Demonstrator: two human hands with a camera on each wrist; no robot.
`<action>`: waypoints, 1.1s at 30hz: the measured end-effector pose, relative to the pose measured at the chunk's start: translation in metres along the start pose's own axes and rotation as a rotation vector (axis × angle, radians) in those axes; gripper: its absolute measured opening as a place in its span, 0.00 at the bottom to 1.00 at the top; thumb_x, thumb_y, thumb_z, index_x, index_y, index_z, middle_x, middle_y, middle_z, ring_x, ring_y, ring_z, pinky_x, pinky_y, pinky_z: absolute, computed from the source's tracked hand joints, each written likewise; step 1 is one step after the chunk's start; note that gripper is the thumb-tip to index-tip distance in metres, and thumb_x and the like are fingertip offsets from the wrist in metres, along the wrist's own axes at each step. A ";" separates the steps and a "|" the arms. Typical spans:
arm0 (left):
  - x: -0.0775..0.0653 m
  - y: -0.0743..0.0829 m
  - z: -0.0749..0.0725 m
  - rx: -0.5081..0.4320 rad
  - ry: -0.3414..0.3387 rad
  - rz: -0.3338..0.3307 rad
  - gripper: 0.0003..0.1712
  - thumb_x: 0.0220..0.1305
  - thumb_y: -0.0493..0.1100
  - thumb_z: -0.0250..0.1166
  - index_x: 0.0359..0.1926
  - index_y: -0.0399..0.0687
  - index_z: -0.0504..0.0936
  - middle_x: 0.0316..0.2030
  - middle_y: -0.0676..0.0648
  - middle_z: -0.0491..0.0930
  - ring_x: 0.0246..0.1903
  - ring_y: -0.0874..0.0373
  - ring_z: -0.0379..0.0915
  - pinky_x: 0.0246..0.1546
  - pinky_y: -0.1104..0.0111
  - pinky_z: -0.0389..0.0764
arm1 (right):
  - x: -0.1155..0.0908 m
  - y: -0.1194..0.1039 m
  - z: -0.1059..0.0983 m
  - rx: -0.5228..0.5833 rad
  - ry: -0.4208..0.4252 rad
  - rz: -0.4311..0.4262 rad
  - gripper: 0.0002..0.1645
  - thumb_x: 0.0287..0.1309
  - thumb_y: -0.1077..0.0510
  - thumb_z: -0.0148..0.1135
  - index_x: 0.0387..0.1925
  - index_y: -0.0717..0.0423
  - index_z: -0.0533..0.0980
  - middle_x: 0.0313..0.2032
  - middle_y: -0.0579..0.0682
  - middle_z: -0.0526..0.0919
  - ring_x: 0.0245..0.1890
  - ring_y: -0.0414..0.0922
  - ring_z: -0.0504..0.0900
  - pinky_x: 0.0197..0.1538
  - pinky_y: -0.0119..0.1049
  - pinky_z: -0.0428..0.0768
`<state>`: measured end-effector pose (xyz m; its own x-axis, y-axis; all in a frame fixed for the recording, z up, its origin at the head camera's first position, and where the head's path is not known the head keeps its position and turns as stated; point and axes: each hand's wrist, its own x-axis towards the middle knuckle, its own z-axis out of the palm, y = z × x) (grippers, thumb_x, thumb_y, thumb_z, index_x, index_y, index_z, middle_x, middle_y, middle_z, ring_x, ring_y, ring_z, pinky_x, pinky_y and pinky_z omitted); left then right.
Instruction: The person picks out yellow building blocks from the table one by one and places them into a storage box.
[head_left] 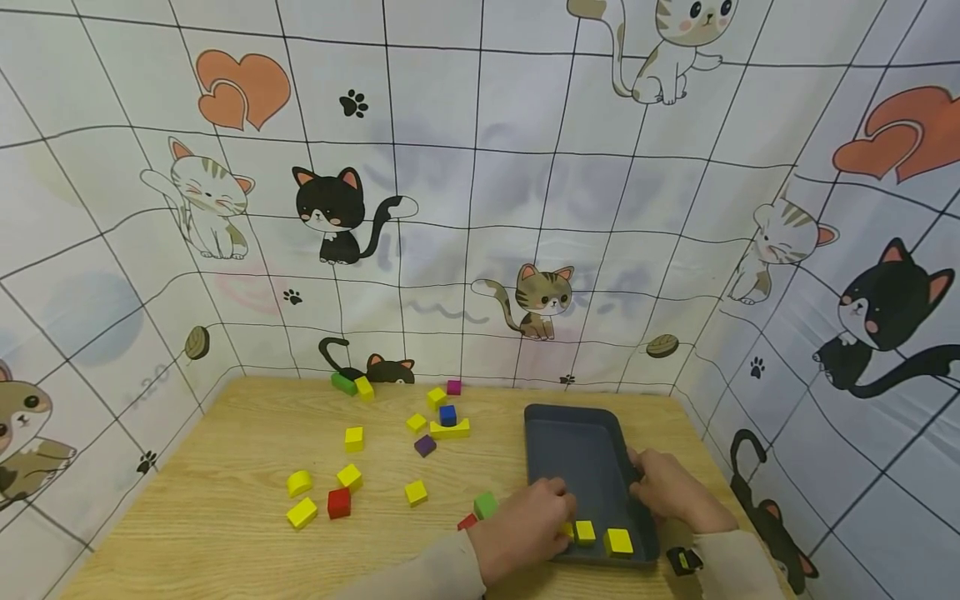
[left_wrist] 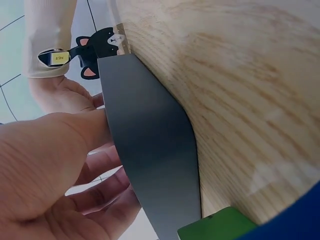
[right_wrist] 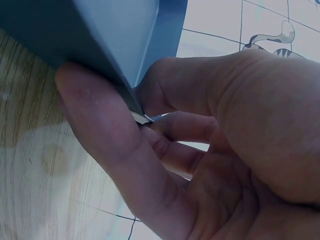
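Note:
A dark grey tray (head_left: 577,467) lies on the right part of the table. My left hand (head_left: 525,529) reaches over its left wall near the front corner, fingers curled around a partly hidden yellow block (head_left: 567,531). In the left wrist view the tray wall (left_wrist: 150,135) hides those fingertips. Beside that block inside the tray are a yellow block (head_left: 585,532) and another yellow block (head_left: 618,542). My right hand (head_left: 670,487) grips the tray's right wall, the rim pinched between thumb (right_wrist: 175,82) and fingers.
Just left of the tray lie a green block (head_left: 485,505) and a partly covered red block (head_left: 467,522). Several yellow blocks, a red cube (head_left: 339,503), a blue cube (head_left: 447,416) and a purple block (head_left: 425,446) are scattered leftward. A cat-print curtain (head_left: 450,192) surrounds the table.

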<state>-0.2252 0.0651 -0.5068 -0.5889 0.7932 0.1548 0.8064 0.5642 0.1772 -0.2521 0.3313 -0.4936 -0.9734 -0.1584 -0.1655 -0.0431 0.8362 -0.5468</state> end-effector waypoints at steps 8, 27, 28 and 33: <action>-0.004 -0.002 -0.006 -0.005 0.047 -0.011 0.15 0.61 0.52 0.74 0.48 0.59 0.85 0.39 0.60 0.74 0.35 0.69 0.68 0.34 0.83 0.73 | 0.000 0.000 0.000 0.009 -0.007 0.010 0.39 0.55 0.73 0.59 0.69 0.75 0.60 0.47 0.75 0.80 0.14 0.46 0.80 0.16 0.39 0.79; -0.028 -0.044 -0.027 -0.055 0.197 -0.174 0.27 0.58 0.63 0.72 0.57 0.64 0.81 0.50 0.55 0.74 0.45 0.59 0.70 0.35 0.71 0.79 | 0.002 0.002 0.000 -0.004 -0.022 0.019 0.40 0.55 0.72 0.60 0.69 0.74 0.60 0.48 0.73 0.80 0.16 0.46 0.81 0.16 0.38 0.79; -0.030 -0.048 -0.028 -0.050 0.197 -0.191 0.28 0.57 0.64 0.73 0.57 0.65 0.81 0.51 0.54 0.74 0.46 0.58 0.70 0.36 0.68 0.80 | 0.002 0.002 0.001 -0.008 -0.020 0.018 0.39 0.55 0.72 0.60 0.69 0.75 0.61 0.47 0.72 0.81 0.16 0.46 0.81 0.16 0.38 0.79; -0.041 -0.070 -0.031 -0.030 0.195 -0.287 0.33 0.56 0.67 0.70 0.60 0.63 0.79 0.54 0.53 0.73 0.48 0.53 0.69 0.41 0.55 0.80 | 0.002 0.003 0.001 -0.021 0.000 0.005 0.36 0.55 0.72 0.60 0.66 0.78 0.64 0.43 0.70 0.82 0.15 0.45 0.81 0.17 0.38 0.79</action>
<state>-0.2589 -0.0134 -0.4956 -0.7930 0.5427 0.2767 0.6061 0.7487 0.2686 -0.2535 0.3331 -0.4960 -0.9737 -0.1537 -0.1680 -0.0426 0.8477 -0.5288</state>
